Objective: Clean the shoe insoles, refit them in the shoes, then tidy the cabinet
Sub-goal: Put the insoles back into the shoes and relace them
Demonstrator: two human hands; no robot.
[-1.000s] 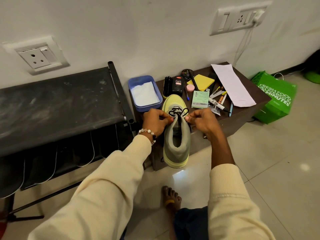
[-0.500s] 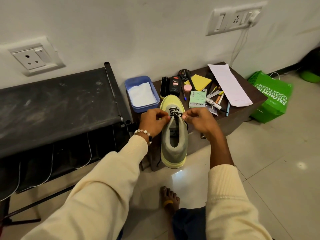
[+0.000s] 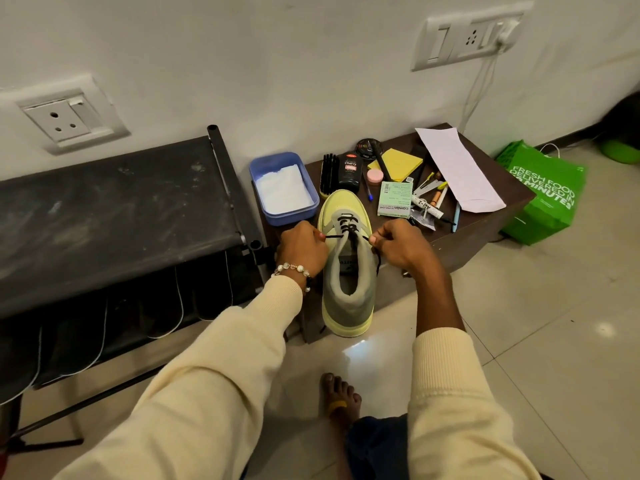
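Observation:
A yellow and grey-green shoe (image 3: 348,289) lies on the brown cabinet (image 3: 464,233), toe towards the wall, heel overhanging the front edge. Its black lace (image 3: 348,227) runs across the top of the tongue. My left hand (image 3: 303,249) pinches one lace end on the shoe's left side. My right hand (image 3: 403,245) pinches the other end on the right side, and the lace is stretched taut between them. The inside of the shoe is dark, so I cannot make out the insole.
On the cabinet top stand a blue tub (image 3: 284,188) with white cloth, a shoe brush (image 3: 329,174), a polish bottle (image 3: 349,171), yellow notes (image 3: 398,163), a green box (image 3: 394,199), pens and white paper (image 3: 457,171). A black shoe rack (image 3: 104,209) stands left, a green bag (image 3: 543,195) right.
Both hands have pulled apart to either side of the shoe, drawing the lace tight where loops stood a second ago. The view has shifted slightly.

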